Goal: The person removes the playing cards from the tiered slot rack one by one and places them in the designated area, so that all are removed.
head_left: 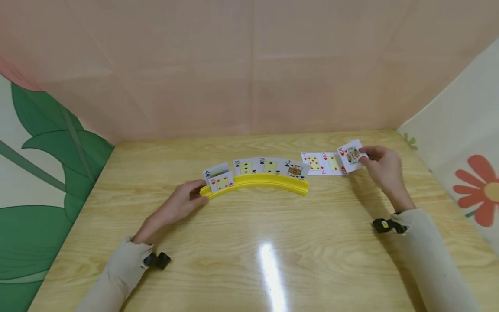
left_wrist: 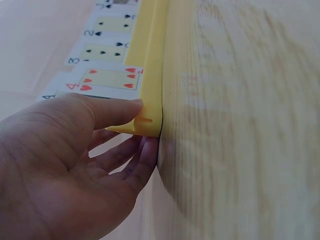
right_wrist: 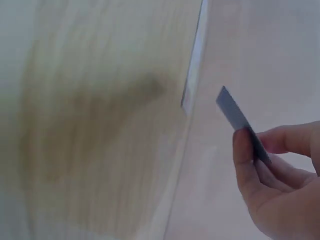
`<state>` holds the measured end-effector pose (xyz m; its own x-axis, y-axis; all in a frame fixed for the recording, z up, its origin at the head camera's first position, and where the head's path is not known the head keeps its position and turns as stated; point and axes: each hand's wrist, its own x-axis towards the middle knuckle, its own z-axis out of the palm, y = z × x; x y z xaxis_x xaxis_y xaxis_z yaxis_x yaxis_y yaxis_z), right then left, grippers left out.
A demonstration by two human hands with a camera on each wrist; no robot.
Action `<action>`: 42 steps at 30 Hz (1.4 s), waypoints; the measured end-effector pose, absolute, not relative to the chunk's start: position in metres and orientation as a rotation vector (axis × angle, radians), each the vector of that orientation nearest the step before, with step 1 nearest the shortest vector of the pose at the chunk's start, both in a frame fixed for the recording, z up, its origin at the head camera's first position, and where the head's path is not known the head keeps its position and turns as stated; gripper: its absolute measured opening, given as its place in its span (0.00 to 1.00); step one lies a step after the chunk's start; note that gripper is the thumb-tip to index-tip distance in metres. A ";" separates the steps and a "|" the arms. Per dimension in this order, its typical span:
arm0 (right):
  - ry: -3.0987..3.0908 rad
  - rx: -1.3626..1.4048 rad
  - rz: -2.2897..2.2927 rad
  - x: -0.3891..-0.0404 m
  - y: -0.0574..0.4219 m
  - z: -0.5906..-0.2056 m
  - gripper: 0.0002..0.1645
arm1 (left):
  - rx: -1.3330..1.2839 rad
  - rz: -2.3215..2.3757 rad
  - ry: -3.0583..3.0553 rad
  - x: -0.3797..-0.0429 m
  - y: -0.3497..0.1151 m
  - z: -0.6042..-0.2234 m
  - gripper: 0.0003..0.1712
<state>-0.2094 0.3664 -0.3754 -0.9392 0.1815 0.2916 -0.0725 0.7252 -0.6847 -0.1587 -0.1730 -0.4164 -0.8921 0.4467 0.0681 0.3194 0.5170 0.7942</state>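
Observation:
At the left end of a curved yellow card holder, my left hand grips the rim, thumb on the front, other fingers around the end in the left wrist view. A four of hearts stands in the holder, overlapping a black ace. Further along stand a three of spades, a two of spades and a jack. My right hand pinches a king of hearts by its right edge, tilted; the right wrist view shows it nearly edge-on.
Right of the holder, a red seven and a two of hearts lie face up on the wooden table. The raised king overlaps the two. A pinkish wall rises behind the table, with flower-patterned panels at both sides.

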 end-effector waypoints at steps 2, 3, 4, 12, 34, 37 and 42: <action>-2.651 -0.081 1.035 -0.210 0.371 -0.378 0.17 | 0.668 1.317 2.612 -0.159 -0.173 -0.417 0.19; -2.676 -0.082 1.033 -0.210 0.373 -0.378 0.18 | 0.670 1.315 2.614 -0.159 -0.173 -0.417 0.19; -2.695 -0.079 1.037 -0.211 0.375 -0.379 0.19 | 0.674 1.311 2.617 -0.159 -0.173 -0.417 0.19; -2.843 -0.045 0.999 -0.214 0.391 -0.387 0.21 | 0.659 1.305 2.617 -0.160 -0.173 -0.416 0.20; -2.965 0.099 0.808 -0.217 0.399 -0.400 0.22 | 0.675 1.294 2.613 -0.162 -0.173 -0.418 0.21; -2.971 0.096 0.797 -0.218 0.399 -0.401 0.23 | 0.657 1.305 2.606 -0.162 -0.172 -0.418 0.21; -2.967 0.107 0.786 -0.219 0.398 -0.402 0.23 | 0.652 1.307 2.602 -0.161 -0.173 -0.417 0.21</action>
